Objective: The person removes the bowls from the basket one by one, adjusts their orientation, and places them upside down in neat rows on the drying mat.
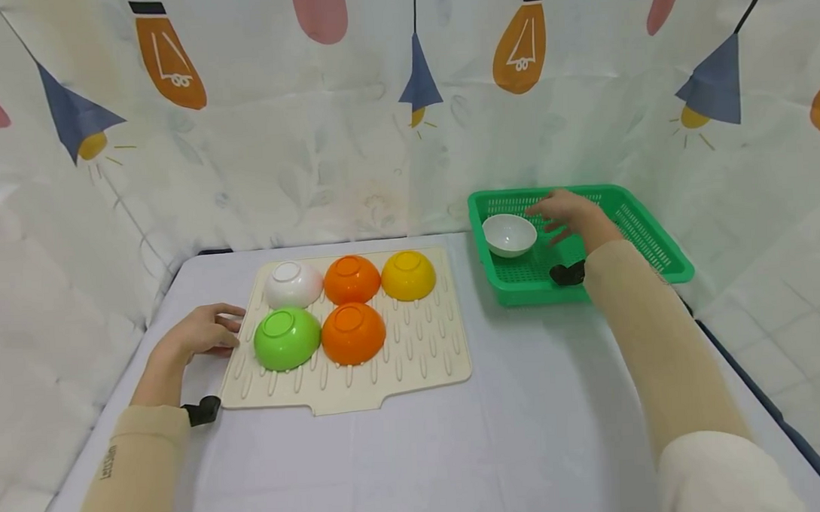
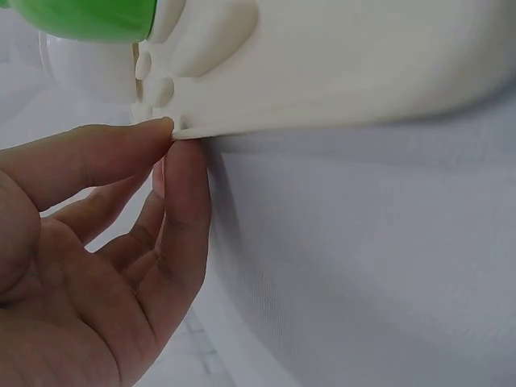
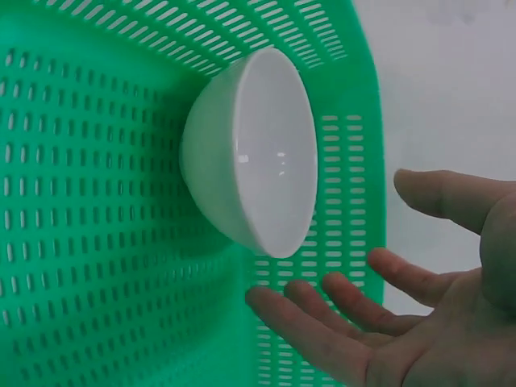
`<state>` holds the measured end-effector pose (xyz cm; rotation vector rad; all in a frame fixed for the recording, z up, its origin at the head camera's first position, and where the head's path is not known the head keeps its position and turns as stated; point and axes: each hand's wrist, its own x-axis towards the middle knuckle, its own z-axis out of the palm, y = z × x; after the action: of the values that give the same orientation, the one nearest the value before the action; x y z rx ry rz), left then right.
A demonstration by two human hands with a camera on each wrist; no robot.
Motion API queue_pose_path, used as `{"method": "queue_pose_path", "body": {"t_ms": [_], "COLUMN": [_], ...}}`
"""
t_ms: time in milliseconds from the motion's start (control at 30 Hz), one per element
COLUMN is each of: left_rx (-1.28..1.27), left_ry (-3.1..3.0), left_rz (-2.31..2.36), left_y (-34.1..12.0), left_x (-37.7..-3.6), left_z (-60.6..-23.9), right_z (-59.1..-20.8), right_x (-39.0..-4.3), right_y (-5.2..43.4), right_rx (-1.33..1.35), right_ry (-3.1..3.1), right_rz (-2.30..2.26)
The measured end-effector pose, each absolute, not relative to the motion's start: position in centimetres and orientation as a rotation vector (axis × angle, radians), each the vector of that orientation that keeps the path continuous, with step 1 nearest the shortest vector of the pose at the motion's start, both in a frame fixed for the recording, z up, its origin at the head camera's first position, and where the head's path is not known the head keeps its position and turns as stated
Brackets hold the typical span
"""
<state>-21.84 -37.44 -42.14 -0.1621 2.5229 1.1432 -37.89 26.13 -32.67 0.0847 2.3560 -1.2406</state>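
The white bowl (image 1: 509,234) stands upright in the left part of the green basket (image 1: 643,236), on its perforated floor. The right hand (image 1: 571,216) is just beside it with the fingers (image 3: 322,334) spread and relaxed; they hold nothing and do not touch the bowl. I judge that most of the work is done: five bowls already lie upside down on the cream drying mat (image 1: 413,354), namely a white bowl on the mat (image 1: 293,283), two orange bowls (image 1: 353,333), a yellow bowl (image 1: 408,275) and a green bowl (image 1: 287,338). Only the one in the basket is left, and the front right place of the mat is free. The left hand (image 1: 205,335) rests at the left edge of the mat, its thumb and fingertips (image 2: 165,129) touching the thin rim. The bowls are smooth, glossy and round; the mat is soft-looking, with raised ribs; the basket is rigid slotted plastic.
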Motion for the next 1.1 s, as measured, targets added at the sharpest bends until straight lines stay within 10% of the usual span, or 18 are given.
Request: {"method": "queue_pose_path", "body": {"t_ms": [1100], "left_rx": [-0.225], "left_ry": [2.449], "left_rz": [1.202], "left_y": [-37.7], "left_x": [-22.0], "left_z": [-42.0], "right_z": [-36.3], "right_x": [-41.6], "right_y": [25.2], "right_rx": [0.285], "right_ry": [2.458], "right_rz": [-1.172]}}
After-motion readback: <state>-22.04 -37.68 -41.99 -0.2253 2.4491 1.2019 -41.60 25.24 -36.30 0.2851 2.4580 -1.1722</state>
